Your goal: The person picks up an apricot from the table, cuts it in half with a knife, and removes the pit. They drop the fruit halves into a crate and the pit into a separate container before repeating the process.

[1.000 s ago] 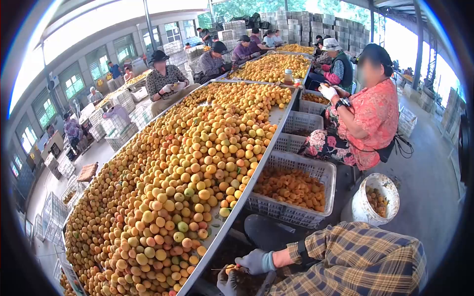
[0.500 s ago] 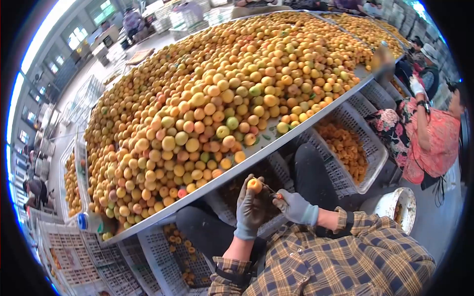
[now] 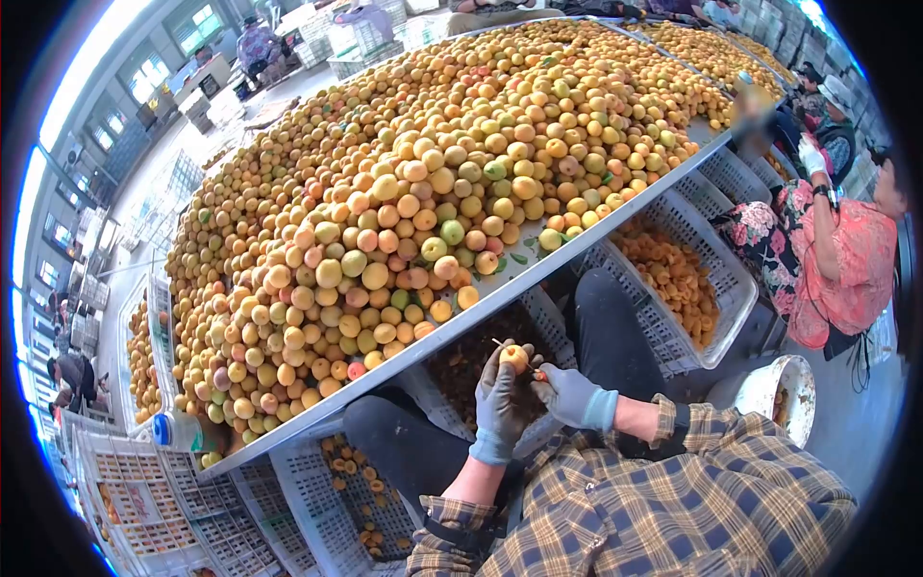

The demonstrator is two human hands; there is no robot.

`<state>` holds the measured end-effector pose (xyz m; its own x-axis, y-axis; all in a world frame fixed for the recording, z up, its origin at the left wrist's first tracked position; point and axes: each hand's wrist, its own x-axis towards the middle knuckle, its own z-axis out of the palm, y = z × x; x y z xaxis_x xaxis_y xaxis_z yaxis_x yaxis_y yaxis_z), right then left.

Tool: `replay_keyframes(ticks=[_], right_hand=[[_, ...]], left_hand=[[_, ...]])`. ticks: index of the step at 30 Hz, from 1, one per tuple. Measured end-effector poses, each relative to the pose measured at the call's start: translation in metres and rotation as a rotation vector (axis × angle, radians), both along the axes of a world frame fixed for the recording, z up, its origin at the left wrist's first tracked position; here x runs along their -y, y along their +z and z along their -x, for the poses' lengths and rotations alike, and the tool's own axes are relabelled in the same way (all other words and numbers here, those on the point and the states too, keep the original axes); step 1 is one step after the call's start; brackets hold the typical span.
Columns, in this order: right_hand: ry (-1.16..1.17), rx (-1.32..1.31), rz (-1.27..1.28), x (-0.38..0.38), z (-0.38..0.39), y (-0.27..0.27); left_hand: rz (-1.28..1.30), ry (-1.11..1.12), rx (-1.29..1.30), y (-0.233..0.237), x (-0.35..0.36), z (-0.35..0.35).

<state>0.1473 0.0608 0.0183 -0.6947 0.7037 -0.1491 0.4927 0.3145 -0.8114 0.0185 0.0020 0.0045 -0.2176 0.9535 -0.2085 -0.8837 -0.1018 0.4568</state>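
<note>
Left hand (image 3: 498,406) fingers closed round fruit (image 3: 514,359); right hand (image 3: 574,398) gripping tool (image 3: 540,375), right of fruit, long axis pointing up-left at it.

Left hand (image 3: 497,399): matt cloth glove, grimy, rough-looking fingers. Right hand (image 3: 575,396): matt cloth glove too. Held fruit (image 3: 514,360): smooth, slight sheen. Table rim (image 3: 577,247), mid-frame: smooth metal, dull shine. Crate (image 3: 723,332), right of centre: perforated plastic. Bucket (image 3: 746,392), lower right: plastic, stained. Plaid shirt (image 3: 692,500), bottom: matt woven cloth. Trousers (image 3: 615,332): dark matt cloth.
</note>
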Motion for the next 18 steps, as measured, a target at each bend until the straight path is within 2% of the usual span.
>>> replay_keyframes(ticks=[4,6,7,10,11,14,18], right_hand=[[-0.047,-0.020,0.049,-0.003,0.004,-0.006],[-0.002,0.091,0.012,-0.007,0.005,0.000],[-0.021,0.167,0.045,-0.006,0.005,0.003],[-0.034,0.112,0.041,0.001,0.002,-0.001],[-0.004,0.172,0.082,0.001,0.001,0.007],[-0.013,0.209,0.090,-0.004,0.003,0.010],[0.050,0.142,0.146,-0.016,0.009,-0.013]], left_hand=[[0.081,-0.014,-0.085,-0.002,-0.003,0.004],[0.125,-0.006,-0.156,0.029,-0.003,0.000],[0.170,0.013,-0.178,0.013,-0.006,0.000],[0.126,0.045,-0.087,-0.007,-0.001,-0.006],[0.147,-0.018,0.026,-0.022,0.001,-0.003],[0.133,-0.019,0.060,-0.007,-0.006,-0.010],[0.189,-0.028,-0.203,-0.020,-0.007,-0.005]])
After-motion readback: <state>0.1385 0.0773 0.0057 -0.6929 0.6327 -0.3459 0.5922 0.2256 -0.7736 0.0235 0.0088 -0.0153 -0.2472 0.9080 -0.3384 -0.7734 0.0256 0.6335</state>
